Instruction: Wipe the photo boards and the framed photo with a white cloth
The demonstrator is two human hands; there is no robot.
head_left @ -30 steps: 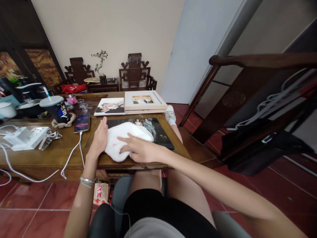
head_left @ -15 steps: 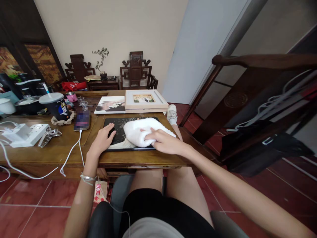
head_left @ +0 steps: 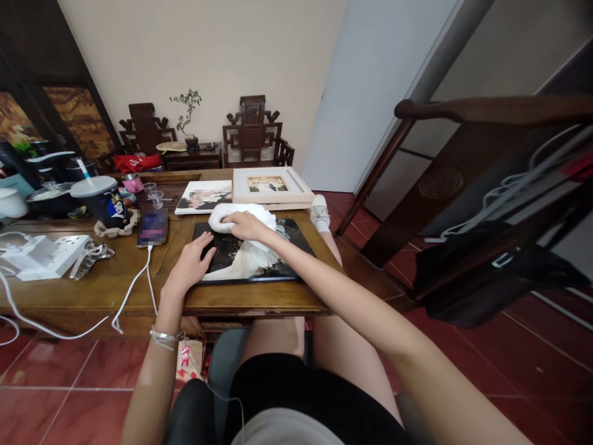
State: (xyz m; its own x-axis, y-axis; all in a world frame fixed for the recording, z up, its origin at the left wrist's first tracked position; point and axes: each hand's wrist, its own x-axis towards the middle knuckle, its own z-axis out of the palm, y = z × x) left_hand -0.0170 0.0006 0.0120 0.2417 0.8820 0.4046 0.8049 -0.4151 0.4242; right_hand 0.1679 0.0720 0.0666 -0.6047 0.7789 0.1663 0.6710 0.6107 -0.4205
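A dark picture panel (head_left: 241,262) with a pale dress shape on it lies flat near the front edge of the wooden table. My left hand (head_left: 195,256) rests on its left edge, fingers stretched out and holding nothing. My right hand (head_left: 248,225) grips a white cloth (head_left: 222,216) and presses it on the far left part of the panel. The cloth bunches around my fingers and hides the panel's upper edge.
Behind the panel lie a small canvas print (head_left: 204,198) and a framed picture (head_left: 273,185). To the left are a phone (head_left: 152,228) on a white cable, a lidded cup (head_left: 99,204) and a power strip (head_left: 65,256). A wooden chair (head_left: 445,161) stands at right.
My right hand has carried the cloth from the panel's right middle to its far left part, uncovering the picture's centre and right. My left hand has stayed in place.
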